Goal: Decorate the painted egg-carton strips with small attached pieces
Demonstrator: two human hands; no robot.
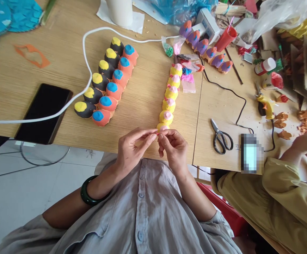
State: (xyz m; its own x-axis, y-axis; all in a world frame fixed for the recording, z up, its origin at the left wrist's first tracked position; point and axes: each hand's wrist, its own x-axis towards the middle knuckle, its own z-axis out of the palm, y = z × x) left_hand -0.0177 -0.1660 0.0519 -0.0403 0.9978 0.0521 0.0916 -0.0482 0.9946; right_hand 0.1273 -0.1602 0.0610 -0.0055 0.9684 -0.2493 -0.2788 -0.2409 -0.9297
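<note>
My left hand (133,146) and my right hand (173,148) meet at the table's front edge. Their fingertips pinch a tiny red bit of clay (158,133), mostly hidden by the fingers. Just beyond them lies a row of yellow cups (171,93), like an egg-carton strip, with pink clay on top and small red bits at the sides. The nearest cup is partly behind my fingers. Small plastic bags of coloured clay (189,76) lie by the row's far end.
To the left are black cups with yellow tops (104,66), orange-red cups with blue tops (112,87) and a phone (43,113). A white cable (86,60) crosses there. On the right lie scissors (220,137) and a glue gun (266,104), beside another person's arm (298,146).
</note>
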